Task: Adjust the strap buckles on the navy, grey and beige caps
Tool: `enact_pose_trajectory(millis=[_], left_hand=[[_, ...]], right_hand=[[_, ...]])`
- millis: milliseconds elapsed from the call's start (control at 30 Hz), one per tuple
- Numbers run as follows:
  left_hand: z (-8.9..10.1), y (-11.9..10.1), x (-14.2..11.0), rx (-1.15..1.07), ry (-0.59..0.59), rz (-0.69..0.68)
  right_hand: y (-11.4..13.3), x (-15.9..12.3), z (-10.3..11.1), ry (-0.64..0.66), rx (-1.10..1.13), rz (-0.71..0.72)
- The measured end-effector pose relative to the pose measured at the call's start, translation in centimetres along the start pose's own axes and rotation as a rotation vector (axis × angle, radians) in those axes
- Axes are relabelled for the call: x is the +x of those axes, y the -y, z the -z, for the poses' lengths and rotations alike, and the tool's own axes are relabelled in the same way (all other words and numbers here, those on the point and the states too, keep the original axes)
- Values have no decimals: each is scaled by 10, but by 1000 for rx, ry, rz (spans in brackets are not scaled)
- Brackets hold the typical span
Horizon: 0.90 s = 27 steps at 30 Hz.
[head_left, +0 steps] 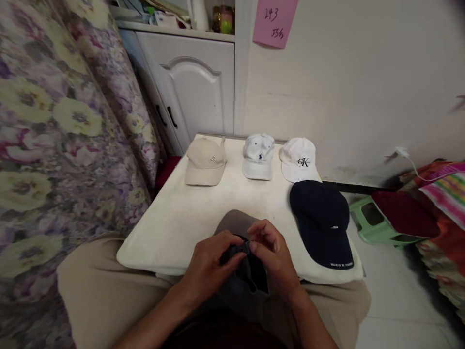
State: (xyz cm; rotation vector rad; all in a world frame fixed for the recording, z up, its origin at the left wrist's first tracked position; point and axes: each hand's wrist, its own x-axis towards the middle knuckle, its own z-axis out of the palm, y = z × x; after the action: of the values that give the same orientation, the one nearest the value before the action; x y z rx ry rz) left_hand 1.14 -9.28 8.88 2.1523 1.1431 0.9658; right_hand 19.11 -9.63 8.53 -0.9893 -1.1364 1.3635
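A grey cap (235,224) lies at the near edge of the small white table (174,218), its back turned toward me. My left hand (209,261) and my right hand (273,256) are both closed in a pinch on the cap's dark rear strap (238,250), fingertips almost meeting. A navy cap (322,218) lies just right of my right hand. Along the table's far side sit a beige cap (205,160), a white cap with a small emblem (258,156) and a white cap with black letters (298,159).
A floral curtain (61,126) hangs at the left. A white cabinet (196,92) stands behind the table, and a pink note (275,22) is stuck on the wall. A green stool (374,224) with a dark red item and bright fabric (445,194) sit at the right.
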Motion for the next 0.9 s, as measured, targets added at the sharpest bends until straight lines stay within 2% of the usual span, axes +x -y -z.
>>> enact_pose_trajectory(millis=[200,400,900], left_hand=[[0,0,0,-5,6,19],[0,-1,1,-28,-37,14],[-3,3,-1,82,-22,-22]], right_hand=[[-5,-1,-3,10,110,-75],[-7,-3,-6,-6,156,-53],[-5,-2,-8,-53,5,-42]])
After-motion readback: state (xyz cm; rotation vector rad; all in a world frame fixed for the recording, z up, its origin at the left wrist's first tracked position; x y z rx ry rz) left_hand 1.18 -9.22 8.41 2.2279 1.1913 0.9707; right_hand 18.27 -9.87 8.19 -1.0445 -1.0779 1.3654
